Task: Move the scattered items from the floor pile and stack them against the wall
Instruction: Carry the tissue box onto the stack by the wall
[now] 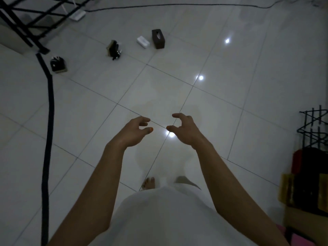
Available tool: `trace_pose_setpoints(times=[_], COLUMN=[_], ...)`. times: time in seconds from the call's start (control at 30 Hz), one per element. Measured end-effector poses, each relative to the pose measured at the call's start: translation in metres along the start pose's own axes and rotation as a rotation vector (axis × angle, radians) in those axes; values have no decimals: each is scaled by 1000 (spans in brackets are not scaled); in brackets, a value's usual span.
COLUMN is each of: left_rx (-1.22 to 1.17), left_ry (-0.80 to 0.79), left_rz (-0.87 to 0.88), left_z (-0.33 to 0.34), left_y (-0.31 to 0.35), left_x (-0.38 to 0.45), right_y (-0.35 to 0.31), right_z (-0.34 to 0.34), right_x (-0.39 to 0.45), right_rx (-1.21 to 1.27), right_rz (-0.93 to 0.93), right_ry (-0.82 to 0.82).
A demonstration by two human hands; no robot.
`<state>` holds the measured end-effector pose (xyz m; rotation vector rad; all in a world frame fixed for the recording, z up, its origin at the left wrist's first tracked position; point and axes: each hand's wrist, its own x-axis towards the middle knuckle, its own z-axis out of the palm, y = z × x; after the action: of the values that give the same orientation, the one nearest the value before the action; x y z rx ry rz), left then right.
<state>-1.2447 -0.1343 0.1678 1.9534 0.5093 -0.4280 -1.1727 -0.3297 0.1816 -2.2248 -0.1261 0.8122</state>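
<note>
I see pale floor tiles (230, 103) filling the view. A black strap (48, 121) runs down at nine o'clock; a black wire rack (312, 128) stands at three. My left hand (132, 133) and right hand (184, 132) hover mid-frame, fingers loosely curled, holding nothing. The scattered items lie well ahead, toward eleven and twelve: a brown tissue box (158, 39), a white box (143, 42) just beside it, a dark bundle (113, 49), another dark item (58, 65).
</note>
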Motion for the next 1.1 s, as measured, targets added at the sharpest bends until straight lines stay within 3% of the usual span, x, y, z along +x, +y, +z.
trace_pose_setpoints(times=[0.33, 0.9, 1.1], left_rx=[-58, -179, -114], left_ry=[34, 129, 54], left_rz=[-39, -132, -120], left_z=[-59, -199, -277], left_y=[-5, 70, 77], left_x=[85, 325, 432], right_y=[-52, -204, -263], right_z=[5, -66, -61], right_x=[110, 393, 496], right_rx=[-22, -98, -41], right_rz=[4, -24, 25], right_ry=[-17, -135, -115])
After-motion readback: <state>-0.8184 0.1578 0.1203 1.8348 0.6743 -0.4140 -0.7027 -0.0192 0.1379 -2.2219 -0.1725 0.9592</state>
